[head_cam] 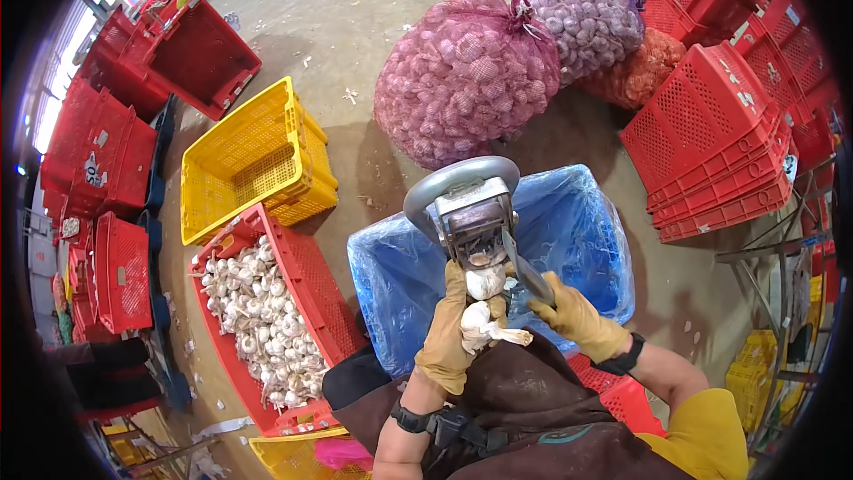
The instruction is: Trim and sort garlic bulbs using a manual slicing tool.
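My left hand [445,340], in a tan glove, holds two garlic bulbs just below a metal cutter [472,213] with a curved tubular frame. The upper garlic bulb [485,282] is up against the cutter's mouth. The lower garlic bulb [477,323] lies in my palm, its stem pointing right. My gloved right hand [581,320] is closed around the cutter's lever handle [532,275]. Beneath the cutter stands a blue crate [393,293] lined with clear plastic. To my left, a red crate [320,280] holds many garlic bulbs [263,320] with stems.
A yellow crate [243,177] stands beyond the red one. Ahead are a pink mesh sack [466,77], a purple mesh sack [586,20] and an orange mesh sack [633,70]. Stacked red crates [713,140] rise at right; more red crates [100,147] line the left.
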Demonstrator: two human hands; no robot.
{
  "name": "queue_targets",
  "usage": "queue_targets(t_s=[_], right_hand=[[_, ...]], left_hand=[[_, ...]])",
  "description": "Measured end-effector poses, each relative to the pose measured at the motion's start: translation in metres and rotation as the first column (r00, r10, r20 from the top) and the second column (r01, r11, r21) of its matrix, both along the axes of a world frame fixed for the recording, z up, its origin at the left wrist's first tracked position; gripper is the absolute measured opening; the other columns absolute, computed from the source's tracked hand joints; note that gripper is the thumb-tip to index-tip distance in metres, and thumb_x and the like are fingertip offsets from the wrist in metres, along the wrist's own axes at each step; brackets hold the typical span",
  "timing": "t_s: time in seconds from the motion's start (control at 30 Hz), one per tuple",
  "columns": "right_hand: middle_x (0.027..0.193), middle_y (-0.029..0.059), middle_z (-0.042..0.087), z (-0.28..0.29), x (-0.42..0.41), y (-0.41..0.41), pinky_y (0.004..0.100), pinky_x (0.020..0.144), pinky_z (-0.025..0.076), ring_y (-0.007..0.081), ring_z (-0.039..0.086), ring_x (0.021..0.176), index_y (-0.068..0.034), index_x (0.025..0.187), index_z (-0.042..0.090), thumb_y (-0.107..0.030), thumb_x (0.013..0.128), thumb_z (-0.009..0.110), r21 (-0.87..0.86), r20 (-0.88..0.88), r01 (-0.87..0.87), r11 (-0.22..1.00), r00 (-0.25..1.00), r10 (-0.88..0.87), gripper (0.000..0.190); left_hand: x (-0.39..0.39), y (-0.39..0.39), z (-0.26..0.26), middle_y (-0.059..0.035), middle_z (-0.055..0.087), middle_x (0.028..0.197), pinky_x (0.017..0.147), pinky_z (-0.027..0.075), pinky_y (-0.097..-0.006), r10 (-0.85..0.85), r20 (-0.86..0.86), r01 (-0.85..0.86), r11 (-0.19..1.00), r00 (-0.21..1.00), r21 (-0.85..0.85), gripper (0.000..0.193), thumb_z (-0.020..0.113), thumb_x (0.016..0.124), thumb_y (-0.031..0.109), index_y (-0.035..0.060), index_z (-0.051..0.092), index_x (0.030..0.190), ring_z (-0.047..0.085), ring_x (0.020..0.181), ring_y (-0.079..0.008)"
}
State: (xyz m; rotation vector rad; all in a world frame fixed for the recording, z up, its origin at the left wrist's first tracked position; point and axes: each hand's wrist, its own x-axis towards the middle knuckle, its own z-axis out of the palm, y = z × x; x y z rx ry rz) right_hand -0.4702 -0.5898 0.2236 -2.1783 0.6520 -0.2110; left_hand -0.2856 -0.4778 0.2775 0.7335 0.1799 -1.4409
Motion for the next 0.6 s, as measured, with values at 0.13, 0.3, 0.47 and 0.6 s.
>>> queue_targets(t_s=[0.13,0.3,0.47,0.6], right_hand=[[0.103,0.0242,0.064,0.011,0.004,-0.004,0.0485,0.075,0.048,0.0436,0.062,0.092,0.000,0.125,0.047,-0.025,0.090,0.068,0.205,-0.151,0.084,0.975,0.987,-0.054,0.047],[0.108,0.0117,0.068,0.066,-0.009,0.029,0.0387,0.081,0.049,0.0267,0.063,0.084,-0.004,0.130,0.053,-0.014,0.091,0.066,-0.367,0.244,0.209,0.907,0.962,-0.123,0.042],[0.109,0.0109,0.064,0.067,0.039,0.060,0.0405,0.086,0.046,0.0298,0.058,0.100,-0.007,0.140,0.049,-0.017,0.081,0.075,-0.076,0.296,0.041,0.996,0.955,-0.017,0.065],[0.098,0.0108,0.061,0.073,0.042,0.064,0.0428,0.086,0.046,0.0330,0.057,0.095,-0.012,0.142,0.048,-0.017,0.074,0.077,-0.207,0.200,-0.041,0.978,0.976,0.084,0.073]], left_hand=[[0.004,0.020,-0.018,-0.0086,0.065,0.091,0.054,0.047,-0.0231,-0.123,-0.030,0.115,0.976,0.992,-0.186,0.065,0.037,0.103,0.053,0.0005,0.044,0.141,0.056,0.064,-0.0101],[-0.007,0.038,-0.021,-0.0108,0.065,0.093,0.055,0.048,-0.0231,-0.119,-0.052,0.107,0.974,0.991,-0.201,0.059,0.039,0.105,0.041,0.0069,0.029,0.152,0.057,0.063,-0.0114],[-0.017,0.044,-0.019,-0.0078,0.059,0.117,0.072,0.054,-0.0259,-0.046,0.209,0.104,0.956,0.977,-0.274,0.074,0.052,0.098,0.050,0.0112,0.024,0.155,0.060,0.089,-0.0140],[-0.010,0.058,-0.011,0.0005,0.059,0.096,0.055,0.046,-0.0184,-0.209,0.466,0.304,0.943,0.860,-0.138,0.077,0.048,0.097,0.059,0.0181,0.020,0.156,0.055,0.069,-0.0058]])
